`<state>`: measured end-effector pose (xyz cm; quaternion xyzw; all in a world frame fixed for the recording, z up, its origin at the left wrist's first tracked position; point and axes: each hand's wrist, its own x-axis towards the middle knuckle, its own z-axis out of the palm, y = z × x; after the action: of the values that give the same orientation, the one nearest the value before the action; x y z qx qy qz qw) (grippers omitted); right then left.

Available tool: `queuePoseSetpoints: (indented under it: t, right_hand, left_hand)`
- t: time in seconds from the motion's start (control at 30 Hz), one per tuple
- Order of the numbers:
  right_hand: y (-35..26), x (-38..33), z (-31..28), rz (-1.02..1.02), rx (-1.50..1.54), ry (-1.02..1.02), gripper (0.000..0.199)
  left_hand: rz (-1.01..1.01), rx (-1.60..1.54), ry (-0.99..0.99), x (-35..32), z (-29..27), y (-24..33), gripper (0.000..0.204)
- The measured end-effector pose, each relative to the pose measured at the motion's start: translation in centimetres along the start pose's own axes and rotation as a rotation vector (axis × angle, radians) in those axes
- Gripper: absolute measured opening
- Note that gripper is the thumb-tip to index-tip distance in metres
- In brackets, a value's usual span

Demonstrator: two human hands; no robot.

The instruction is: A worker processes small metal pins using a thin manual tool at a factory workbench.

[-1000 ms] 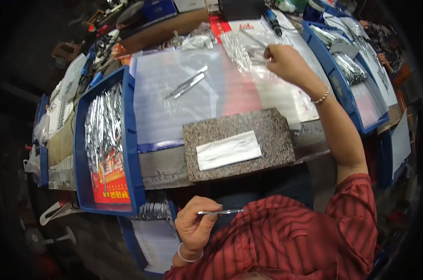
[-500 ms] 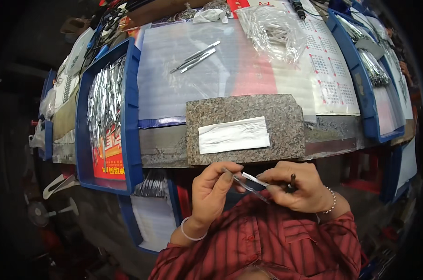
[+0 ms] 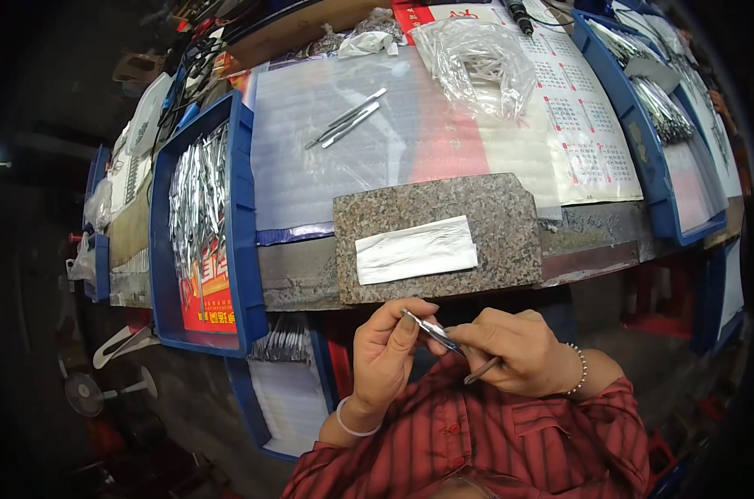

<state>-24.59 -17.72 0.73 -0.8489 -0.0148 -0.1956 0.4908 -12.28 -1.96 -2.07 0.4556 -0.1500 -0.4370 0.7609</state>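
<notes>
steel glints between the two hands, held close to the chest above a red striped shirt point(image 3: 493, 449): a thin metal tool point(image 3: 431, 331) slants from upper left to lower right, below the front edge of the bench. the left hand point(image 3: 387, 353) pinches its upper end between thumb and fingertips, closed on it. the right hand point(image 3: 522, 353) is closed around the lower part, and a darker stem pokes out under its fingers. just above the hands, a grey granite slab point(image 3: 485, 224) lies on the bench with a white strip of paper point(image 3: 414, 249) flat on it. to the left stands a blue tray point(image 3: 244, 241) full of shiny metal pieces. farther back, two more metal tools point(image 3: 348, 121) lie side by side on a clear plastic sheet point(image 3: 310, 175), and a crumpled clear bag point(image 3: 477, 62) sits near a calendar sheet point(image 3: 585, 133).
</notes>
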Motion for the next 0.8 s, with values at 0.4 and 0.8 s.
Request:
queuePoseSetpoints:
  t: [0.4, 0.8]
  right_hand:
    - [0.3, -0.7, 2.1, -0.062, -0.054, -0.025, 0.039]
    - [0.6, 4.1, -2.6, -0.191, -0.394, -0.051, 0.022]
  left_hand:
    - [0.033, 0.030, 0.003, -0.4, -0.9, 0.8, 0.024]
    - [0.571, 1.041, -0.235, 4.0, -3.5, 4.6, 0.018]
